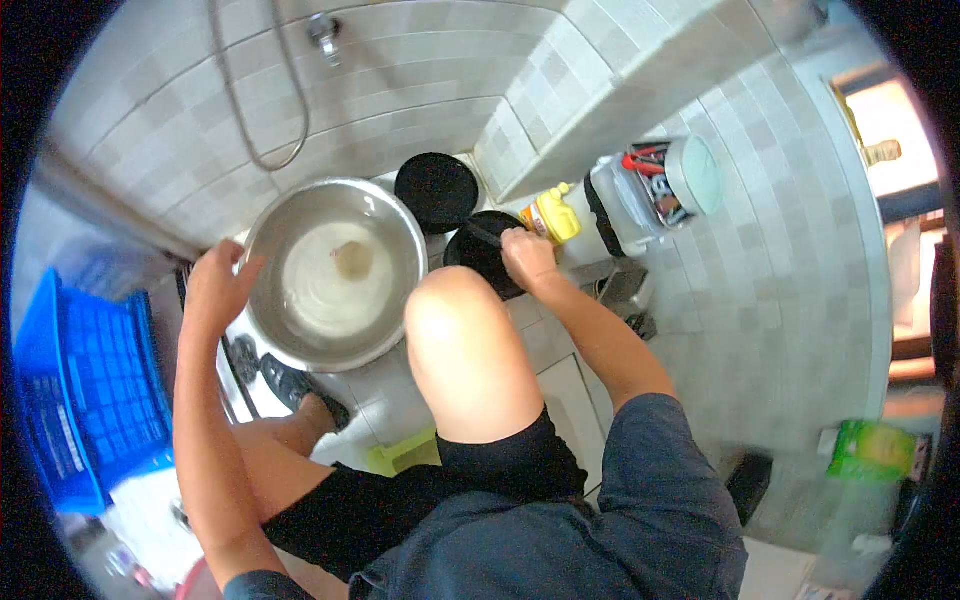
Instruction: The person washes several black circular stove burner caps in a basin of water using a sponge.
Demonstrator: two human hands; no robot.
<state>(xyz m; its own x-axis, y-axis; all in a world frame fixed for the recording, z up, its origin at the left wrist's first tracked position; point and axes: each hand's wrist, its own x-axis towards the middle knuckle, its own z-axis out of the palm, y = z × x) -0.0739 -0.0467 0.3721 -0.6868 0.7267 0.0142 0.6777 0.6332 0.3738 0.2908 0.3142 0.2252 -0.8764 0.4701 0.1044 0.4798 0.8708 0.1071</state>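
Observation:
A wide metal basin (412,262) stands on the tiled floor in front of me, holding shallow, cloudy water with a small tan lump (352,260) in it. At its left rim is my left hand (214,288), thumb and fingers apart; whether it touches the rim I cannot tell. My right hand (528,262) is closed round a short dark handle at the near black round pan (468,262), right of the basin. Part of that pan is hidden behind my hand and knee. Farther back lies a second black round pan-like thing (437,190).
A yellow bottle (556,214) stands beside my right hand, near a clear container (622,210) and a tub of tools (665,185). A blue plastic crate (95,380) is at left. A shower hose (300,105) hangs above the basin, beside a wall tap (326,36).

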